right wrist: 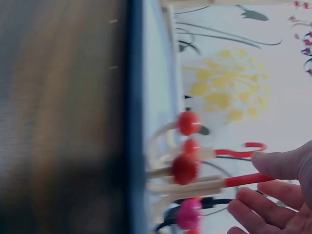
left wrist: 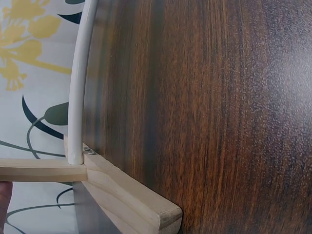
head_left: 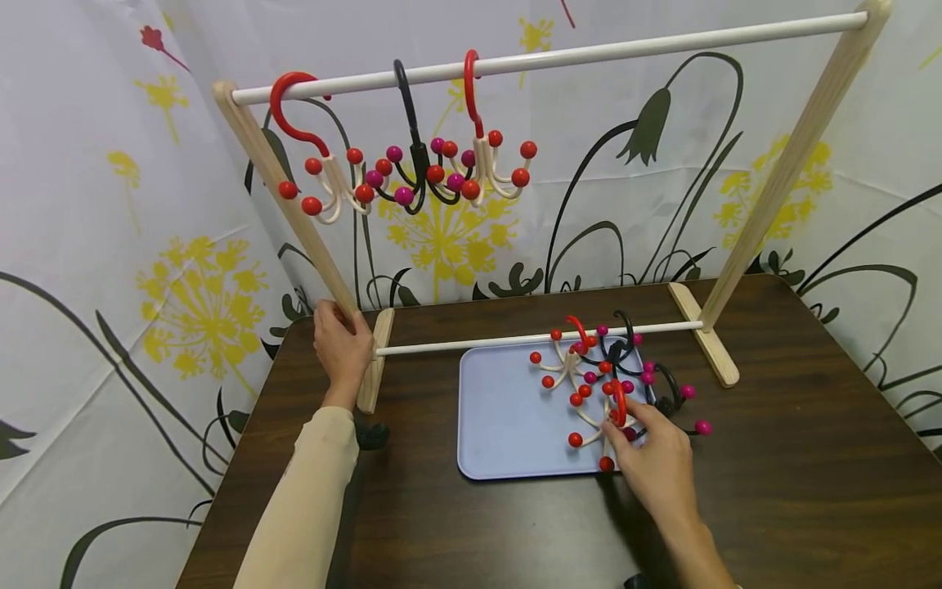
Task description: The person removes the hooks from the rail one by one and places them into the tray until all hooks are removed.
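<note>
Tabletop (head_left: 434, 523): dark brown, streaked wood grain, with a pale sheen toward the near side; the left wrist view shows the grain close up. Behind it, a white curtain (head_left: 110, 311), lightly creased, printed with yellow flower heads and dark green stems.

On the tabletop, a wooden rack: white upper rod (head_left: 625, 53), white lower rod (head_left: 434, 347), pale wooden feet. Three hangers with ball-tipped arms hang toward the upper rod's left end, two red-and-cream ones either side of a black one with magenta balls.

Front of the lower rod, a pale blue tray (head_left: 500, 417), with more hangers crowded at its right side; black arms reach past that edge over the tabletop.

Left hand (head_left: 343, 348): grip closed round the base of the left upright (head_left: 309, 241).

Right hand (head_left: 658, 462): grip narrowed, thumb and fingers pinching the red hook of a red-and-cream hanger (head_left: 621, 402) at the tray's near right. Cannot tell whether its arms touch the tray. Right wrist view partly blurred.
</note>
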Action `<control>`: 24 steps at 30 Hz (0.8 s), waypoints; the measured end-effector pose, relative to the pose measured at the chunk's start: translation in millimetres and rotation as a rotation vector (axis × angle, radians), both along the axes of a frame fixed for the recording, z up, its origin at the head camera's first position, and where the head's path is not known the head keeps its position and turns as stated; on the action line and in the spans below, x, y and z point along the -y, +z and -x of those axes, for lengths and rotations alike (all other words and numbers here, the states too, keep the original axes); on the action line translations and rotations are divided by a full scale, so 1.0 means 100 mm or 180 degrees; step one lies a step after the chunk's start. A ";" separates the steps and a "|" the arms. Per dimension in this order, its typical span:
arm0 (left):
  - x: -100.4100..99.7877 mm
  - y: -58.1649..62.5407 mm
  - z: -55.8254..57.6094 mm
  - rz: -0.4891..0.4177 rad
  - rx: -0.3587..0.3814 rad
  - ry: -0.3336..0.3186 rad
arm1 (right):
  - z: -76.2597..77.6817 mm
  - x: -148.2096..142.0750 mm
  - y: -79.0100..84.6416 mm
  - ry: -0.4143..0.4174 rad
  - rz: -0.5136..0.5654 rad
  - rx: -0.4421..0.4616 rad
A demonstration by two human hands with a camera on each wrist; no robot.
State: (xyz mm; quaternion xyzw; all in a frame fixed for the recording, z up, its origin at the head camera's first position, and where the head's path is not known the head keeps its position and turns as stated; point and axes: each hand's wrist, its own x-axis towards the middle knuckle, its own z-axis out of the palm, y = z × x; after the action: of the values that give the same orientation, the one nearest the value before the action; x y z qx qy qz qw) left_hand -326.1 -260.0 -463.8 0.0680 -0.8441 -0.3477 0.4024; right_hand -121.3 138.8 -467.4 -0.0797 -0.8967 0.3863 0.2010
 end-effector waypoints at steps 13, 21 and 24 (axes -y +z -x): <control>0.04 0.02 -0.02 -0.0002 0.0016 -0.0006 | -0.13 -0.11 0.61 0.0425 -0.0060 -0.0178; 0.02 0.01 -0.04 -0.0002 0.0034 -0.0011 | 0.03 -0.15 0.99 0.0861 -0.0273 -0.0489; 0.00 0.03 -0.05 -0.0003 0.0041 -0.0029 | 0.16 -0.12 1.17 0.1080 -0.0341 -0.0708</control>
State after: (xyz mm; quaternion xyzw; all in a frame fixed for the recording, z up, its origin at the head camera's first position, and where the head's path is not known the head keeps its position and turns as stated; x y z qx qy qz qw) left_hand -321.4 -259.9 -460.6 0.0666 -0.8468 -0.3495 0.3954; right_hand -136.8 151.1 -350.3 0.1265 -0.8888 0.3727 0.2348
